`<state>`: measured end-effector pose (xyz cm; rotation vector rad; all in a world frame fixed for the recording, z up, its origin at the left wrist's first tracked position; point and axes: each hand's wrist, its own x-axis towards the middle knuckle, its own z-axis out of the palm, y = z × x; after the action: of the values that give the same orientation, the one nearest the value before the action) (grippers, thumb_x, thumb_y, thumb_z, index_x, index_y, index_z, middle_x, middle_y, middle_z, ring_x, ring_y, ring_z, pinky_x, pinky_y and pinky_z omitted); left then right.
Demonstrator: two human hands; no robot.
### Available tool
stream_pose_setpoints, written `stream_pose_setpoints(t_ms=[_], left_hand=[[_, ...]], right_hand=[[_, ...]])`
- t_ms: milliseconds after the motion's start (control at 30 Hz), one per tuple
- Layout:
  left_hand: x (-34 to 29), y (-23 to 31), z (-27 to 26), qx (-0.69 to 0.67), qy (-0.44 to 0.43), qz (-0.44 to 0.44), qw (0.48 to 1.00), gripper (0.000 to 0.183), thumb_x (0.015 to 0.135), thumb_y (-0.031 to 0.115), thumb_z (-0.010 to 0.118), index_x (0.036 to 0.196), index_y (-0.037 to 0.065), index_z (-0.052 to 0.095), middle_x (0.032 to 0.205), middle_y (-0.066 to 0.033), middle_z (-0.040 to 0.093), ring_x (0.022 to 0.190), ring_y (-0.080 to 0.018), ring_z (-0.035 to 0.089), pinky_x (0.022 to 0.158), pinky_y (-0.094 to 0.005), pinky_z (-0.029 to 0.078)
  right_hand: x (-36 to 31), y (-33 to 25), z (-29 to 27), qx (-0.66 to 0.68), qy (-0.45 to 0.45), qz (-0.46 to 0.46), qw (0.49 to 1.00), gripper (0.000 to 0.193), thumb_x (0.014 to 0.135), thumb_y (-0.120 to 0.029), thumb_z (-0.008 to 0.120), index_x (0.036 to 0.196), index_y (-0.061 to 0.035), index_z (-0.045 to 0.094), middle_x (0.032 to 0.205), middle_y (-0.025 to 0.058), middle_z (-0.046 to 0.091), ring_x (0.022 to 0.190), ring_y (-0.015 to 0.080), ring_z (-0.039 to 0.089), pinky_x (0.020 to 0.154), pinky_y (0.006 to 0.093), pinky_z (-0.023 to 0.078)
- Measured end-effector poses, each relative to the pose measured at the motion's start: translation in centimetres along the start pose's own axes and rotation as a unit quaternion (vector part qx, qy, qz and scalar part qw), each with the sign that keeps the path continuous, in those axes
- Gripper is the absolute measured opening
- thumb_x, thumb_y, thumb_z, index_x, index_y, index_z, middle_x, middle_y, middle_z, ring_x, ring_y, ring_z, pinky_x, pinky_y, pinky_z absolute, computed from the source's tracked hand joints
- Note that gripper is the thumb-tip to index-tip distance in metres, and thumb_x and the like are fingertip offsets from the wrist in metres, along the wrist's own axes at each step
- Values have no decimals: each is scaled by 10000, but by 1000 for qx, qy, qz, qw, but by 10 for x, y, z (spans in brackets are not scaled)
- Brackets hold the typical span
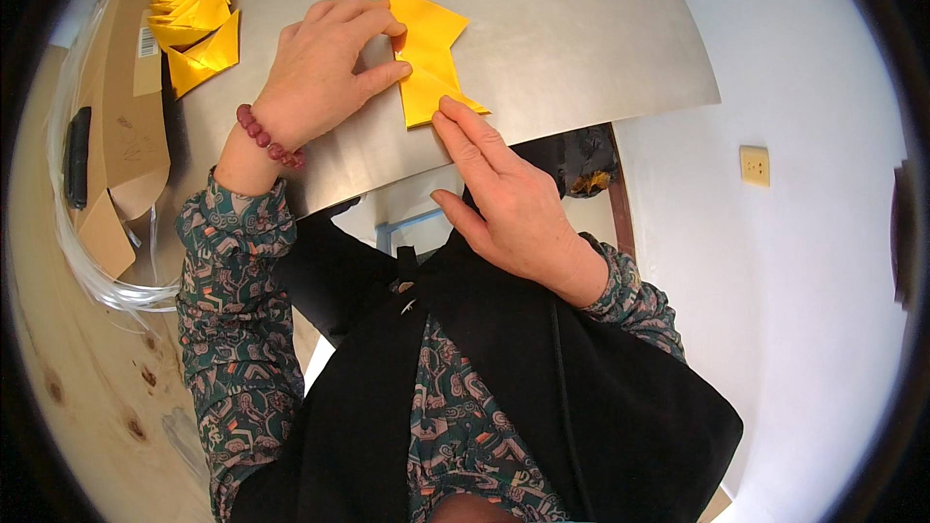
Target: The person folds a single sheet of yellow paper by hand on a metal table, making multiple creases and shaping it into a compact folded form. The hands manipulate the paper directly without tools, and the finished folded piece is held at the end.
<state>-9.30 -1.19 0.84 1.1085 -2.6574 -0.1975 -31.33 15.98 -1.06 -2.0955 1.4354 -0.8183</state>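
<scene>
Lying flat on the grey metal table (581, 48), a partly folded yellow paper sheet (426, 53) is pinched by the left hand (325, 63) and pressed by the flattened right hand (509, 199), while finished folds (199, 0) are seemingly stacked nearby.

Brown cardboard box (121, 87) at far left, lying beside the grey worktop (581, 29), flaps open and bent. White rectangular label with black bars (147, 42) stuck near its upper edge, on a tan paper strip. Clear plastic wrapping (82, 252) bunched round the box's lower end. Small cream rectangular plate (755, 166) on the white wall, right.
</scene>
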Motion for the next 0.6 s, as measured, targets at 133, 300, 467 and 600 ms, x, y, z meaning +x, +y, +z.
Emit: stream_pose_setpoints(t_ms=[133, 300, 467, 600], left_hand=[[0, -1, 1, 4, -8, -6, 1000, 367, 961, 318, 798, 1280, 145, 742, 1505, -86, 651, 1395, -325, 570, 1113, -488, 465], [0, -1, 1, 15, -7, -2, 1000, 372, 963, 325, 795, 1286, 150, 739, 1506, -81, 646, 1394, -322, 570, 1110, -486, 464], [-1, -1, 0, 8, -10, -5, 1000, 372, 963, 329, 794, 1288, 156, 738, 1504, -76, 646, 1391, -320, 572, 1110, -487, 462], [-1, -2, 1, 1, -5, -6, 1000, 360, 961, 327, 797, 1271, 152, 742, 1502, -78, 650, 1388, -321, 576, 1112, -488, 461]], right_hand=[[-1, 0, 1, -1, 3, 4, 1000, 737, 923, -99, 799, 1590, 9, 505, 1666, 191, 484, 1352, 361, 653, 1010, 376, 592], [0, 0, 1, -8, 9, 0, 1000, 741, 916, -102, 807, 1588, 6, 512, 1661, 184, 494, 1323, 354, 672, 982, 372, 601], [0, -2, 1, -16, 11, 4, 1000, 743, 912, -111, 815, 1584, -1, 520, 1656, 177, 504, 1281, 350, 694, 959, 367, 609], [1, -1, 2, -21, 14, 1, 1000, 736, 911, -114, 816, 1581, -10, 528, 1653, 170, 509, 1247, 340, 709, 941, 364, 613]])
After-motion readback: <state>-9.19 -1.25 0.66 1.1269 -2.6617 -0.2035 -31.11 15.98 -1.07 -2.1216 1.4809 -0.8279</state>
